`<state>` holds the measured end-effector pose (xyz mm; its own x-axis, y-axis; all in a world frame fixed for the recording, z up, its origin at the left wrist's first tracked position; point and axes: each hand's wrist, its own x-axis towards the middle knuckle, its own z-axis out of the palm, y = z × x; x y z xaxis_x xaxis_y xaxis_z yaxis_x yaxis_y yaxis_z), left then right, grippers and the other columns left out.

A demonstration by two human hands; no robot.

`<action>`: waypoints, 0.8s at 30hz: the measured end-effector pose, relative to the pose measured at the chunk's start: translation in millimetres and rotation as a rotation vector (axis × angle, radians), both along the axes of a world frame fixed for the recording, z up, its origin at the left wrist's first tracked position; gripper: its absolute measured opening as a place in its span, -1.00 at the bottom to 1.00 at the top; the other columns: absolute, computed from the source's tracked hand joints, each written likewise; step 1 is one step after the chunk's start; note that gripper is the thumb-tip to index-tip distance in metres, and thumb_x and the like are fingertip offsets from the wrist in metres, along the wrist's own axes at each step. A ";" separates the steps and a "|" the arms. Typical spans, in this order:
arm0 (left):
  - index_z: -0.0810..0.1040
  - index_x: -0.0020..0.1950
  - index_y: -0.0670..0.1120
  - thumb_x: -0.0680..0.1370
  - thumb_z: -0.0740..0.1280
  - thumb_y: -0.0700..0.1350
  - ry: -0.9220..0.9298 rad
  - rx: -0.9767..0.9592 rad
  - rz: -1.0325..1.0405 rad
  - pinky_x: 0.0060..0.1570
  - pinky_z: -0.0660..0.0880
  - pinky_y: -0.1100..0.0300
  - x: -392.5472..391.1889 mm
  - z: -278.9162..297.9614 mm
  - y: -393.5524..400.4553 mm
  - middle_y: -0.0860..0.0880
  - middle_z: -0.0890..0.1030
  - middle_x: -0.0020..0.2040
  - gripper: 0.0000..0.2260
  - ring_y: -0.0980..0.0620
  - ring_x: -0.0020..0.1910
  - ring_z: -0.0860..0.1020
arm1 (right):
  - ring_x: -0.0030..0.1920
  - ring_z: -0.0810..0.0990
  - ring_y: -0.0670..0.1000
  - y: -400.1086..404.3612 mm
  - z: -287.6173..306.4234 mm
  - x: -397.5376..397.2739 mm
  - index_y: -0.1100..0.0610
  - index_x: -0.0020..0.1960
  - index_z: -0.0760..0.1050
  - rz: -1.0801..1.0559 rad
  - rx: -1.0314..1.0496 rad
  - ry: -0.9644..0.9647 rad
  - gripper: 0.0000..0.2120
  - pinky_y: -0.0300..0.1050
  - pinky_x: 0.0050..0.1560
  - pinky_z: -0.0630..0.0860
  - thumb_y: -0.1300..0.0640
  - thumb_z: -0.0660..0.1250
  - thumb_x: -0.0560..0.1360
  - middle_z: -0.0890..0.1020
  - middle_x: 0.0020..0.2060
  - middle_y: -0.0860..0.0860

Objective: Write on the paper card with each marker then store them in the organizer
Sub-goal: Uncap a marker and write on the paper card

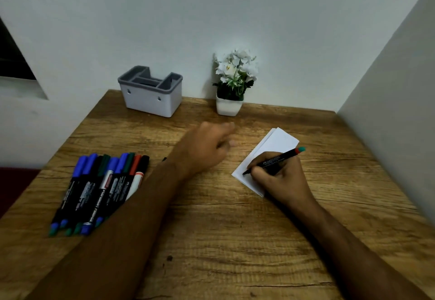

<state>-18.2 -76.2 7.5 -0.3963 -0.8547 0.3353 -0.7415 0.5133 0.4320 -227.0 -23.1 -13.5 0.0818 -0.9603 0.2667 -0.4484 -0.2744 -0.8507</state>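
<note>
My right hand grips a black marker with a green and red rear end, its tip touching the near left part of the white paper card. My left hand hovers blurred over the table left of the card, fingers loosely curled, with nothing seen in it. Several capped markers with blue, green, red and black caps lie side by side at the left, partly under my left forearm. The white organizer with a grey insert stands at the back of the table.
A small white pot of white flowers stands at the back, right of the organizer. A small dark object peeks out beside my left forearm. The wooden table meets walls behind and to the right.
</note>
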 end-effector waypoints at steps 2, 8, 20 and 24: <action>0.60 0.23 -0.04 0.56 0.33 -0.08 0.001 -0.112 0.284 -0.08 0.59 0.06 6.4 5.8 -2.3 -0.03 0.67 -0.03 -0.75 -0.02 -0.09 0.62 | -0.16 0.72 -0.04 0.6 1.4 0.4 0.08 -0.22 0.70 -0.002 0.007 0.003 -0.77 -0.03 -0.11 0.64 0.37 0.40 0.45 0.74 -0.26 -0.07; 0.63 0.05 -0.08 0.52 0.39 -0.09 -0.258 0.050 0.530 -0.17 0.54 0.08 12.2 3.6 -1.8 -0.10 0.64 0.00 -0.86 -0.11 -0.02 0.60 | -0.14 0.72 -0.06 3.2 4.9 0.6 0.10 -0.20 0.71 0.000 0.047 0.017 -0.80 0.04 -0.03 0.67 0.34 0.40 0.47 0.74 -0.25 -0.07; 0.72 -0.04 -0.03 0.45 0.50 -0.11 0.157 0.021 0.395 -0.16 0.58 0.25 -11.7 14.1 0.4 0.06 0.69 -0.15 -0.90 0.14 -0.17 0.63 | -0.12 0.72 -0.07 5.5 9.5 2.1 0.11 -0.20 0.71 -0.012 0.079 -0.011 -0.81 -0.02 -0.03 0.67 0.34 0.40 0.48 0.75 -0.23 -0.05; 0.71 -0.08 -0.11 0.47 0.50 -0.18 0.595 0.267 0.386 -0.30 0.61 0.30 -22.3 19.1 7.6 -0.02 0.69 -0.19 -0.95 0.12 -0.33 0.66 | -0.09 0.71 -0.07 5.5 9.8 1.1 0.07 -0.22 0.72 -0.014 0.078 -0.079 -0.76 -0.06 -0.04 0.65 0.35 0.39 0.49 0.75 -0.22 -0.06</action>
